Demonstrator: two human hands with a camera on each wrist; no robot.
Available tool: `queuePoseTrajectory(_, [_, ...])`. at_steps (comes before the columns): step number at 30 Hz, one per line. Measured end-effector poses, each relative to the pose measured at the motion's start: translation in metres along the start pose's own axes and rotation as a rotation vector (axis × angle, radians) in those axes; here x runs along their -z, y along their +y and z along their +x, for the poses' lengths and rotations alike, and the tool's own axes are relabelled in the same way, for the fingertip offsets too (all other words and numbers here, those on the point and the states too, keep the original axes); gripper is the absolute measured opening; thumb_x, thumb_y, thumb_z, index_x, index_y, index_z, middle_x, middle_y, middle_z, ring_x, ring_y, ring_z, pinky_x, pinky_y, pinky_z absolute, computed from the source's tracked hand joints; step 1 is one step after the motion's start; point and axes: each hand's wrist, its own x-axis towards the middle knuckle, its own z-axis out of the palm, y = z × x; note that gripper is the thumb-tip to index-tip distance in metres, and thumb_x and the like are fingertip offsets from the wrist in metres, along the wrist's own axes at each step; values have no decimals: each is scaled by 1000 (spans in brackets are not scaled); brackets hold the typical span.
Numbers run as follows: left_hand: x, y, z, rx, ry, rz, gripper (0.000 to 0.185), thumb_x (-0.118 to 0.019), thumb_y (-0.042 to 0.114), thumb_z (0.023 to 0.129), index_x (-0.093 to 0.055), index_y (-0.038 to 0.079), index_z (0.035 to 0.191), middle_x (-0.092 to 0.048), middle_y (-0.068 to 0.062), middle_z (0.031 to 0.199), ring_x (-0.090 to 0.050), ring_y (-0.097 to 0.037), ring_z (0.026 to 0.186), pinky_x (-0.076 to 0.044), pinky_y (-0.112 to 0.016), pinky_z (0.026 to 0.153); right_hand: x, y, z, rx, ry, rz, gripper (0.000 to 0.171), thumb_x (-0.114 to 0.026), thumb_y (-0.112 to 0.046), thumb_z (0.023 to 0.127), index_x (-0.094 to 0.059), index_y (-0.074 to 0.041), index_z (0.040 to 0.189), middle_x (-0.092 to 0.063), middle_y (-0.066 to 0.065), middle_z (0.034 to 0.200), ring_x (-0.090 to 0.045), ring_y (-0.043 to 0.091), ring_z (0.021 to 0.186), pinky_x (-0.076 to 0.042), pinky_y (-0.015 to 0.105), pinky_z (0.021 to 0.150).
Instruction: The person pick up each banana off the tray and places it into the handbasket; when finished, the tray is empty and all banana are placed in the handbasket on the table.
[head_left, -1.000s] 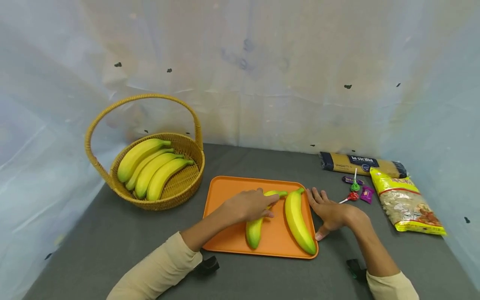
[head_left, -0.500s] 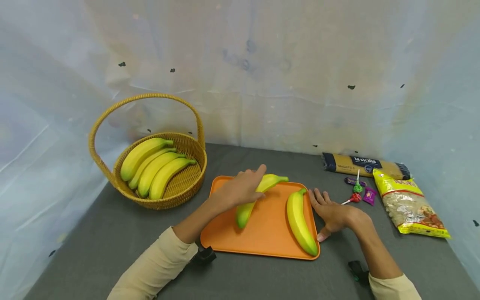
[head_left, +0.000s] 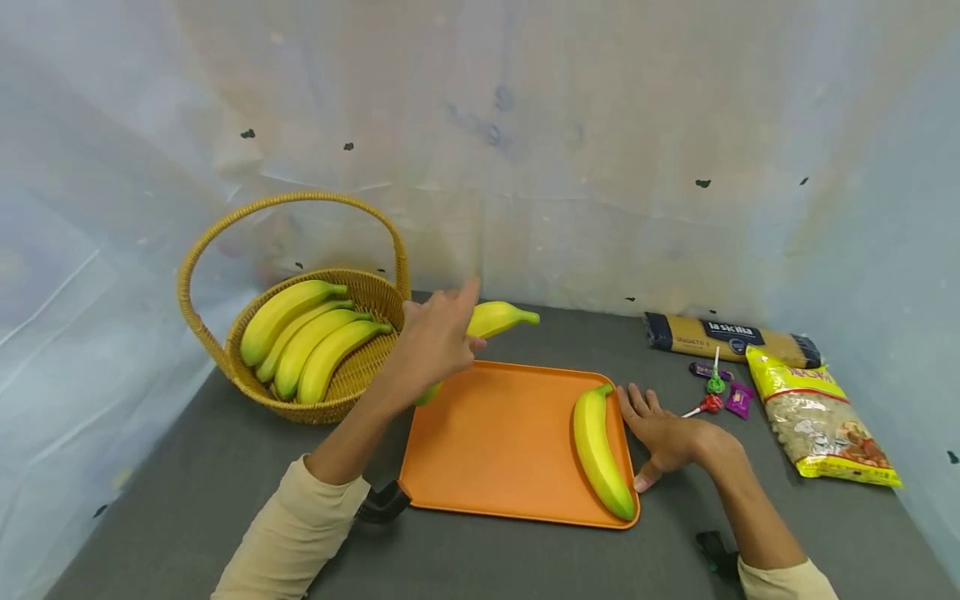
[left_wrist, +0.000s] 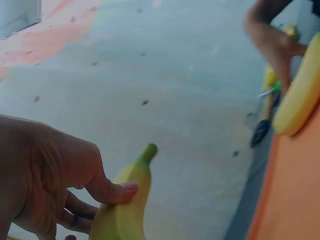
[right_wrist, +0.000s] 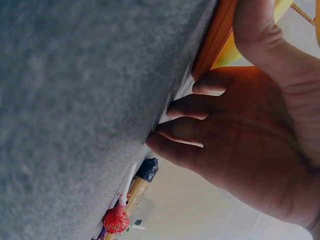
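Observation:
My left hand (head_left: 435, 342) holds a banana (head_left: 498, 317) over the tray's far left corner; the stem end points right and the hand covers its middle. In the left wrist view the thumb presses along that banana's (left_wrist: 125, 210) side. A second banana (head_left: 600, 454) lies along the right side of the orange tray (head_left: 502, 450). My right hand (head_left: 663, 433) rests at the tray's right edge, fingers extended, thumb at the rim. The right wrist view shows this hand's (right_wrist: 245, 125) fingertips down at the grey tabletop, holding nothing. Several bananas (head_left: 300, 342) lie side by side in the wicker basket (head_left: 375, 375).
The basket's tall handle (head_left: 292, 197) arches over its opening. To the right lie a spaghetti pack (head_left: 697, 335), a yellow bag (head_left: 821, 417), a green lollipop (head_left: 716, 384), a red lollipop (head_left: 710, 403) and purple-wrapped sweets (head_left: 739, 400). Plastic sheeting (head_left: 562, 233) stands behind the table.
My left hand has lifted the banana from the tray and carried it left and away from me, towards the basket. My right hand stays at the tray's edge.

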Motion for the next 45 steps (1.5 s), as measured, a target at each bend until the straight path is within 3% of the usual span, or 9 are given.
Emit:
queuePoseTrajectory(4, [20,-14,0,65,-2,-6,38,-81,13,89,-48,8,106,-47,-4,69,-47,-24,63,-24,-38,64,-2,7,4,-61,-10,-19,158,-88,-70,60,12,-11,168,17,26,173,13,57,157,-6,81,119])
queuePoseTrajectory(7, [38,-30,-2,110,-29,-38,36,-79,18,92,-48,6,104,-42,-4,67,-41,-22,59,-27,-34,60,-4,14,6,-76,-12,-26,160,-87,-73,58,12,-13,168,17,23,174,13,55,159,-5,80,120])
queuePoseTrajectory(10, [56,-50,-9,146,0,-56,30,-73,13,92,-49,4,109,-40,-4,67,-37,-20,57,-30,-31,55,-4,15,7,-53,-14,-21,158,-85,-75,59,13,-14,168,19,23,174,15,55,158,-4,80,119])
queuePoseTrajectory(17, [84,-97,-17,316,-8,-17,47,-74,13,93,-48,1,130,-62,-20,87,-51,-30,67,-43,-40,61,-2,17,4,-20,-10,-8,154,-86,-69,65,13,-12,168,20,27,172,16,59,155,-5,82,117])
queuePoseTrajectory(23, [80,-144,-17,424,-119,-7,60,-77,13,94,-45,-4,141,-62,-33,122,-62,-48,101,-52,-58,82,-11,40,13,-49,-6,-16,159,-84,-78,58,14,-17,168,20,23,173,15,56,158,-4,81,119])
queuePoseTrajectory(28, [70,-175,-20,495,-227,-42,69,-74,10,96,-37,-8,151,-42,-40,148,-43,-58,134,-48,-67,99,-14,42,15,-42,-14,-12,159,-83,-80,58,14,-19,168,21,20,174,17,55,158,-3,81,119])
queuePoseTrajectory(32, [62,-191,-24,521,-262,-43,65,-73,10,96,-40,-11,148,-26,-43,157,-34,-61,138,-48,-68,100,-11,28,10,-56,-15,-32,157,-83,-78,59,13,-17,168,20,21,174,15,55,158,-6,80,120])
queuePoseTrajectory(38, [55,-201,-30,537,-246,-41,55,-76,7,94,-47,-10,138,-19,-46,156,-28,-68,138,-47,-71,97,-4,4,2,-24,-35,-11,154,-85,-69,65,14,-11,167,20,29,171,16,61,154,-5,82,117])
queuePoseTrajectory(45, [53,-200,-30,521,-236,-6,57,-76,5,93,-48,-8,141,-30,-43,151,-30,-63,138,-47,-70,99,-3,2,1,-10,-25,-4,152,-85,-68,66,12,-10,168,18,31,171,14,64,153,-4,84,115])
